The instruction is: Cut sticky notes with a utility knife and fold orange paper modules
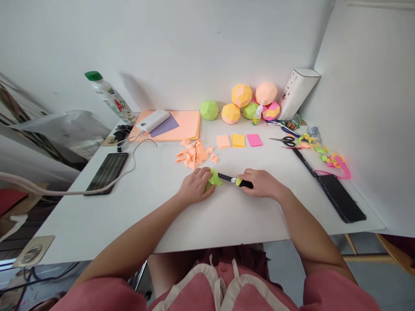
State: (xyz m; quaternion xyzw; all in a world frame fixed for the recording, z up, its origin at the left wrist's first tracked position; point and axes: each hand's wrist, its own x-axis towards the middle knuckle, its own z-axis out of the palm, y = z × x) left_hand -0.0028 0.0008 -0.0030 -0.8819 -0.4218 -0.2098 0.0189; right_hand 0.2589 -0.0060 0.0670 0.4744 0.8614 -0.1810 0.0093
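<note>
**Green paper under my knife at the middle of the table**

The white table (162,224) fills most of the frame, its bare front edge running along the lower middle. At the upper left of it lies a stack of peach paper sheets (184,125) with a white power bank (153,120) on top, and a dark tablet (106,172) sits further left. Along the right edge lies a black phone (342,198). At the upper middle, against the wall, stand several folded paper balls (241,103). Just below them are three small pads of sticky notes (238,140), and to their left a heap of folded peach pieces (194,155). Scissors (285,140) lie at the upper right.

At the centre, my left hand (194,186) presses down on a folded green paper piece (214,179), fingers curled over it and pinching it against the table. My right hand (264,183) is closed around the handle of a craft knife (235,180), whose dark blade end reaches left and touches the green paper.
</note>
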